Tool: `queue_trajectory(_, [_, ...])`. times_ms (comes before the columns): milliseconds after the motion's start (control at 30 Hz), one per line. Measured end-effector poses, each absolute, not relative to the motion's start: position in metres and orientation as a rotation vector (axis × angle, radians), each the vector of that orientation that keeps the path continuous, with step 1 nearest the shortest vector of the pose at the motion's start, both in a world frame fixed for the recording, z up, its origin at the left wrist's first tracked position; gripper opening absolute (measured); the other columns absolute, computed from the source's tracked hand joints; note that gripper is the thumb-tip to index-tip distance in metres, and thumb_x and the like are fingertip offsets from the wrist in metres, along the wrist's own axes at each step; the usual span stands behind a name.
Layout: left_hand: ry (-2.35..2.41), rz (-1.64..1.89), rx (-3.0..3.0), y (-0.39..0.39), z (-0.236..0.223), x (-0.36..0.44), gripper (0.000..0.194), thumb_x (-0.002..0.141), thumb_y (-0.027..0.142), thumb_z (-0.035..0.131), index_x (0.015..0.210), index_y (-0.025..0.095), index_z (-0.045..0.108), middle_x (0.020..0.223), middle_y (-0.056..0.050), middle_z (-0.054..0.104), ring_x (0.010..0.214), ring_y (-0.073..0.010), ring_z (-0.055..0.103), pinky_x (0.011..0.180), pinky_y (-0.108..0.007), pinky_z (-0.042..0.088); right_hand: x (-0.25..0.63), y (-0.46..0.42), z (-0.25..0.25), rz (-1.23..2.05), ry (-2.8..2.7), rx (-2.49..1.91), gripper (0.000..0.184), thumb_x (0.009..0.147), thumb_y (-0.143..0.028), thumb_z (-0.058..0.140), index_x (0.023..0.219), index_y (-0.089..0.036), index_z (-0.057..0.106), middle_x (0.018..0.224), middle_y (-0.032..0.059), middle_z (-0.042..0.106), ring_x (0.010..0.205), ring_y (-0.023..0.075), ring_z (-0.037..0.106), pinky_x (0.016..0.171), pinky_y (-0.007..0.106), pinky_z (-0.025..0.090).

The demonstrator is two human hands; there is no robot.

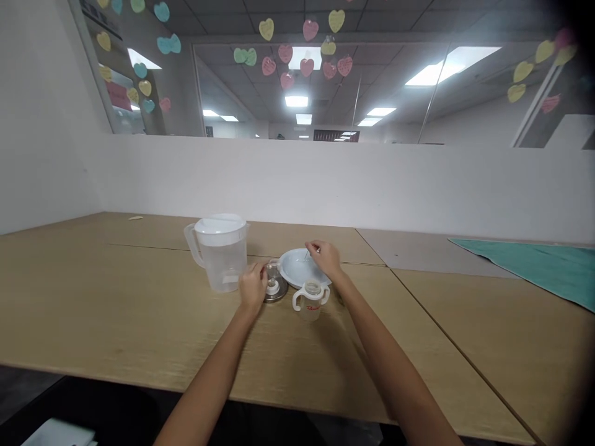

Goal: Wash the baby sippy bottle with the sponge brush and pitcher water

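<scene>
My right hand [325,257] is closed in a pinch above a white bowl [297,267]. A thin, stick-like thing [306,254] points down from its fingertips; its exact kind is too small to tell. My left hand [253,287] is curled at the left edge of a round metal dish [281,295], its fingertips against something there that they partly hide. On the dish sit a white ring-shaped piece [272,287] and a clear part behind it. In front of the bowl, a small clear baby bottle [310,308] with two white handles and red lettering stands upright, its top uncovered.
A clear plastic pitcher [225,257] with a white lid stands left of my left hand. At the far right lies a green cloth [534,263]. A small flat beige piece [135,218] rests at the back left. A white wall [279,179] bounds the wooden table [139,316].
</scene>
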State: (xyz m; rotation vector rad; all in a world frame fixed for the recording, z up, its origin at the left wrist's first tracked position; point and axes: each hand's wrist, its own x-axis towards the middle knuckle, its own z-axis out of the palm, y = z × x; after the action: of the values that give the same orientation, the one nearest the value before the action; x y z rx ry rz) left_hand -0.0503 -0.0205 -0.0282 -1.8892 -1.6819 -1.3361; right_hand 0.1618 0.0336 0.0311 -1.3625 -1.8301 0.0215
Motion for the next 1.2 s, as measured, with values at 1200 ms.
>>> queue_trajectory(1200, [-1.401, -1.489, -2.506, -0.019, -0.049, 0.009, 0.026, 0.091, 0.030, 0.037, 0.087, 0.017, 0.059, 0.086, -0.007, 0.061, 0.083, -0.0177, 0.054, 0.075, -0.030, 0.041, 0.143, -0.055, 0.098, 0.057, -1.853, -0.773, 0.056, 0.093, -0.051, 0.021, 0.050, -0.018, 0.037, 0.048, -0.0014, 0.039, 0.046, 0.0084, 0.038, 0.051, 0.022, 0.028])
